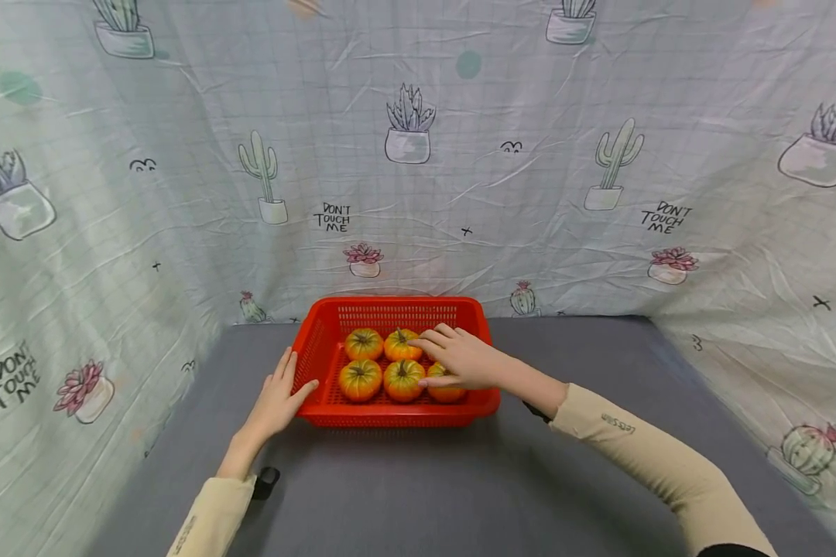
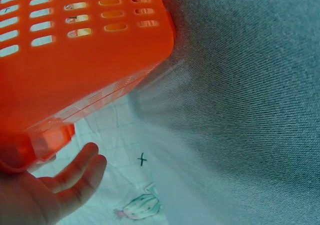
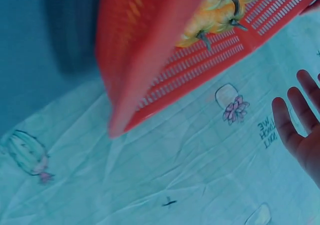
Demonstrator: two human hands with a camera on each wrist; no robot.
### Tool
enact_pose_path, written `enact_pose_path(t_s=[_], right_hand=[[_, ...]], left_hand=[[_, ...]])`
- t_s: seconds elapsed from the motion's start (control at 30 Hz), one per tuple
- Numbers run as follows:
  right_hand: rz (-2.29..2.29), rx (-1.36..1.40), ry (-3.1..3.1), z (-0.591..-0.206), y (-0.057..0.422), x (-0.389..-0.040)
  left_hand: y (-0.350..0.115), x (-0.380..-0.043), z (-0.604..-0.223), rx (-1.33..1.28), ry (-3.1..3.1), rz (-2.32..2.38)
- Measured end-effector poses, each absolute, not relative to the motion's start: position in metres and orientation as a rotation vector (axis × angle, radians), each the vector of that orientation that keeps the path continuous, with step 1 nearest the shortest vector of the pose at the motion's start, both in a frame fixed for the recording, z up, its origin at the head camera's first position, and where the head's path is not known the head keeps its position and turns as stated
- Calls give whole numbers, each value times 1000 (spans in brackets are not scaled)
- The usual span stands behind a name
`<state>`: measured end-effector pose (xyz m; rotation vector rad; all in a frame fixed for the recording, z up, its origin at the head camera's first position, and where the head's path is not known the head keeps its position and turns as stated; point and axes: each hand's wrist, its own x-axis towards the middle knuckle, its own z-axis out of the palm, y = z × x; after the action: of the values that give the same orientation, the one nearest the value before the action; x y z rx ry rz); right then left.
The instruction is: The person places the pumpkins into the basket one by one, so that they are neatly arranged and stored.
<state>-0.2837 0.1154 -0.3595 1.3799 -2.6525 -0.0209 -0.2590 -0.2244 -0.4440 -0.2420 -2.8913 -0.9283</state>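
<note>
Several small orange-green pumpkins (image 1: 360,380) sit in two rows inside a red plastic basket (image 1: 397,420) with slotted walls. My left hand (image 1: 276,396) rests at the basket's left rim, its thumb reaching over the front left corner. Loosely extended fingers (image 2: 82,177) of that hand show beside the rim in the left wrist view. Over the right part of the basket, my right hand (image 1: 464,360) hovers with fingers spread, partly hiding the right-hand pumpkins (image 1: 448,393). Nothing is seen in its grasp; in the right wrist view its fingers (image 3: 286,122) are apart from the basket.
The basket stands on a dark grey tabletop (image 1: 404,487), towards its back edge. A pale cloth (image 1: 474,178) printed with potted cacti hangs behind the table and along both sides. Beige sleeves (image 1: 641,441) cover both forearms.
</note>
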Motion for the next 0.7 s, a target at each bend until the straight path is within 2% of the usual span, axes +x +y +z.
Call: enact_pose_path(t_s=[0.3, 0.7], right_hand=[[124, 1243, -2573, -384, 178, -255], [260, 955, -2516, -416, 241, -236]], left_hand=[[-236, -247, -436, -263, -2793, -1294], [-248, -192, -418, -405, -2824, -1118]])
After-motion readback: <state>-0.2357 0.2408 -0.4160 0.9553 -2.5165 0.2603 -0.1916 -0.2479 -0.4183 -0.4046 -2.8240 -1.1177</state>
